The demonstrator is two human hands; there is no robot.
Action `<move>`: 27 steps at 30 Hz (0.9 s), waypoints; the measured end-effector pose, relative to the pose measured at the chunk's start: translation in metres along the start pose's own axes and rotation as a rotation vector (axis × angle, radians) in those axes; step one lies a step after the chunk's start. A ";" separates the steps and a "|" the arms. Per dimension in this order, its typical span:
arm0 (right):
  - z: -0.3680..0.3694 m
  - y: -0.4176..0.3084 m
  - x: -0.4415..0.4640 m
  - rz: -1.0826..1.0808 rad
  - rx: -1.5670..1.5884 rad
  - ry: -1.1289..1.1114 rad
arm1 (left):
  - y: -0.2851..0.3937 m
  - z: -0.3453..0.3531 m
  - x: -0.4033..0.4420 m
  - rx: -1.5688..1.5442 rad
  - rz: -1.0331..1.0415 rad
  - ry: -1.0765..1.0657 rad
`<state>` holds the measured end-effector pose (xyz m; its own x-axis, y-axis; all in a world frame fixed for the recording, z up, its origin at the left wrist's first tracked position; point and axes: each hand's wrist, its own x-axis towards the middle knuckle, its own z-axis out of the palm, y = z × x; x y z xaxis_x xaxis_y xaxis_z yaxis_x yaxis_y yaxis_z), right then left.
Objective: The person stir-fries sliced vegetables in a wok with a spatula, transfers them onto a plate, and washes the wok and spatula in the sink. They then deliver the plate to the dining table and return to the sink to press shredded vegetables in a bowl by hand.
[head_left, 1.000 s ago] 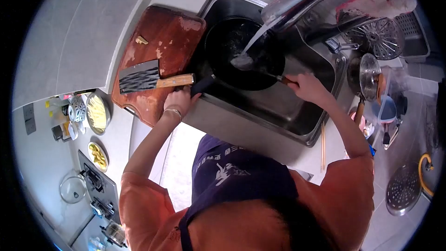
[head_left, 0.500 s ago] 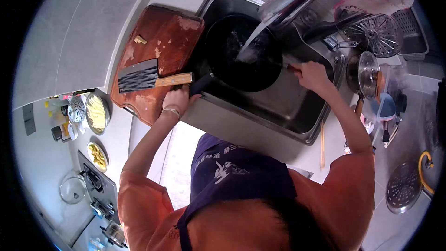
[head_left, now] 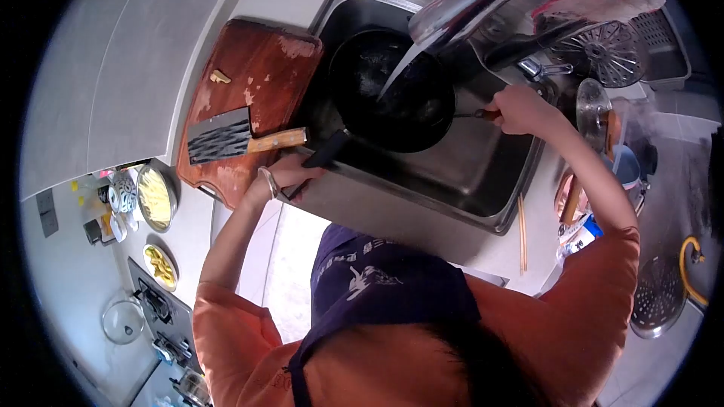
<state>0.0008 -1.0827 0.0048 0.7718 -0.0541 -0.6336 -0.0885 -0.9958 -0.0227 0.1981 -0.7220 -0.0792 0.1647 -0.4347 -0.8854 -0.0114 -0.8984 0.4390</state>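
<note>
A black pan [head_left: 392, 94] sits in the steel sink [head_left: 467, 200], and water runs into it from the faucet [head_left: 460, 11]. My left hand [head_left: 292, 173] is closed around the pan's black handle, near the sink's front left edge. My right hand [head_left: 524, 111] grips the brown handle of a utensil over the right part of the sink; its far end, at the pan's right rim, is too dark to make out. Left of the sink lies a wooden cutting board [head_left: 264, 68] with a cleaver [head_left: 220, 137] and a small pale piece [head_left: 219, 76] on it.
Chopsticks [head_left: 522, 234] lie right of the sink. A glass lid [head_left: 593, 114] and a round rack [head_left: 605, 53] are farther right. A bowl of pale strips [head_left: 155, 197], a plate of yellow food [head_left: 160, 267] and a stove [head_left: 154, 305] are at the left.
My right hand has moved right and up with the utensil, away from the middle of the pan. My left hand has shifted slightly down on the handle. The view has shifted a little.
</note>
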 end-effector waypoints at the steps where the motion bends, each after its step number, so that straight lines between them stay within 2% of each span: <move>1: -0.005 0.000 -0.003 0.013 0.137 -0.061 | -0.004 -0.001 0.002 0.004 0.003 0.000; 3: 0.002 0.008 -0.002 -0.004 0.247 -0.044 | -0.011 -0.002 0.005 -0.474 -0.136 -0.360; 4: 0.005 0.010 0.000 -0.027 0.361 -0.032 | -0.011 -0.003 0.002 -0.644 -0.234 -0.446; 5: 0.007 0.011 -0.001 -0.029 0.363 -0.026 | -0.016 0.002 0.000 -0.731 -0.209 -0.417; 6: 0.003 0.009 -0.005 0.054 0.576 -0.161 | -0.020 0.009 -0.002 -0.816 -0.184 -0.387; 7: 0.000 0.008 -0.008 0.139 0.787 -0.298 | -0.018 0.015 -0.005 -0.778 -0.164 -0.344; 8: -0.004 0.006 -0.010 0.139 0.791 -0.294 | -0.015 0.020 -0.008 -0.740 -0.146 -0.305; 9: -0.007 0.003 -0.011 0.173 0.771 -0.321 | -0.021 0.020 -0.004 -0.828 -0.140 -0.450; 11: -0.008 -0.002 -0.008 0.210 0.756 -0.339 | -0.029 0.022 0.004 -0.886 -0.149 -0.502; 12: -0.002 -0.003 -0.003 0.212 0.641 -0.272 | -0.029 0.021 0.005 -0.948 -0.155 -0.555; 14: 0.017 -0.001 0.007 0.218 0.529 -0.197 | -0.018 0.023 -0.004 -0.910 -0.121 -0.507; 16: 0.043 0.006 0.011 0.199 0.316 0.119 | -0.008 0.024 -0.009 -0.905 -0.098 -0.490; 18: 0.055 0.004 0.004 0.223 0.244 0.157 | 0.003 0.023 -0.017 -0.840 -0.083 -0.464; 21: 0.072 -0.002 -0.011 0.241 0.057 0.272 | 0.017 0.022 -0.028 -0.907 -0.070 -0.461; 23: 0.068 -0.013 -0.027 0.254 -0.107 0.335 | 0.033 0.024 -0.046 -0.859 -0.078 -0.340; 27: 0.073 -0.017 -0.044 0.350 -0.117 0.417 | 0.041 0.029 -0.060 -0.649 0.006 -0.231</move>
<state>-0.0777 -1.0576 -0.0228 0.8947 -0.3842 -0.2278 -0.3323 -0.9134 0.2354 0.1589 -0.7349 -0.0123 -0.0487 -0.5067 -0.8607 0.5930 -0.7081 0.3833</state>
